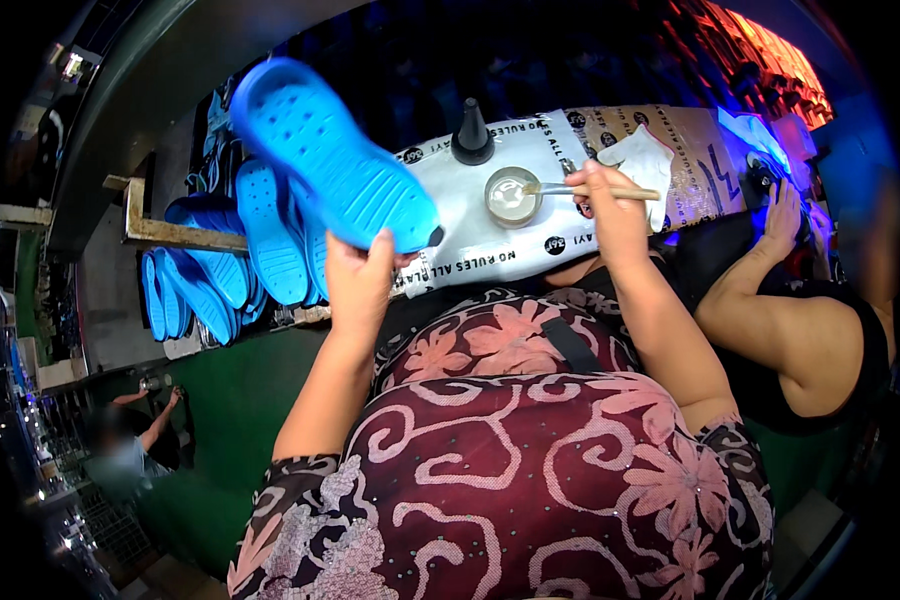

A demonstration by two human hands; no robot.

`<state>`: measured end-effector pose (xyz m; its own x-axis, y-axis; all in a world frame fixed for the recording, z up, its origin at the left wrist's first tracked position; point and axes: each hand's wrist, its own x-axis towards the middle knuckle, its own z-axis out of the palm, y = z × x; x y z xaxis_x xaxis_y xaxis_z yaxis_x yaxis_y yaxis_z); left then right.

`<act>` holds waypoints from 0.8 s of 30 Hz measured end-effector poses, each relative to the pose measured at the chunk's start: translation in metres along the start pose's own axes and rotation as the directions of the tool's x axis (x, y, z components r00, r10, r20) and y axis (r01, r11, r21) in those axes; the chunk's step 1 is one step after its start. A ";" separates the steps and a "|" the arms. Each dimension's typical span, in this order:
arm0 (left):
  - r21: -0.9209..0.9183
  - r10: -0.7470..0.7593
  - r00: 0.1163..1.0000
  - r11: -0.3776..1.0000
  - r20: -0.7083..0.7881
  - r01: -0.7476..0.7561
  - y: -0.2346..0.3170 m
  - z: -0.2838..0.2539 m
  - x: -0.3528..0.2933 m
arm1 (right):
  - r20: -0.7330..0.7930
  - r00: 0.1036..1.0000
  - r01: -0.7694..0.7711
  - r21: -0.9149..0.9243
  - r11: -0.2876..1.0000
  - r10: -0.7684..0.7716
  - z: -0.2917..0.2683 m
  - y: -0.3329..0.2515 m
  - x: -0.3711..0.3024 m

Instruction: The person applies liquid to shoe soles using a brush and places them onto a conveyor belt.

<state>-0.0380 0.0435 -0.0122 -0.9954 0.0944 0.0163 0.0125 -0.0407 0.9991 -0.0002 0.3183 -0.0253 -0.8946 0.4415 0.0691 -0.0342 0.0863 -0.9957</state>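
Observation:
My left hand (358,285) is closed on the heel end of a blue shoe sole (320,150), holding it raised and tilted to the left. Holes dot its broad end, ridges cross its lower half, and a small dark patch marks the heel tip. In my right hand (615,215), the fingers pinch a brush (562,188) with a pale wooden handle. Its bristle end reaches into a small round jar (512,218) of whitish liquid. Behind the jar a black cone-shaped object (472,138) stands upright on the wrapped worktop (450,225).
More blue soles (270,230) stand in a row at the left, near a worn metal frame (185,232). A whitish cloth or glove (638,160) lies right of the jar. Close on the right, a co-worker's arm (770,320) reaches toward the bench; another person (135,450) is at far left.

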 end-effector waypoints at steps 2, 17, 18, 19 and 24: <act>0.005 0.040 0.999 0.999 0.011 -0.040 0.004 0.013 0.002 | 0.030 1.000 0.003 0.121 0.993 -0.007 -0.003 -0.008 -0.003; 0.056 0.267 0.959 0.960 0.090 -0.273 0.020 0.043 -0.010 | 0.310 0.772 0.624 -0.200 0.756 -0.555 0.026 -0.060 -0.028; 0.057 0.265 0.960 0.961 0.090 -0.270 0.019 0.042 -0.009 | 0.310 0.773 0.622 -0.200 0.757 -0.553 0.026 -0.059 -0.028; 0.079 0.295 0.951 0.950 0.087 -0.302 0.017 0.041 -0.009 | 0.314 0.771 0.626 -0.214 0.750 -0.554 0.026 -0.059 -0.028; 0.156 0.361 0.928 0.915 0.089 -0.371 0.014 0.039 -0.006 | 0.312 0.775 0.628 -0.280 0.726 -0.550 0.021 -0.060 -0.026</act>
<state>-0.0278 0.0810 0.0033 -0.9110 0.1611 0.3797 0.3959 0.0828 0.9146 0.0161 0.2830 0.0314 -0.8132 0.0158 0.5818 -0.4621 0.5903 -0.6619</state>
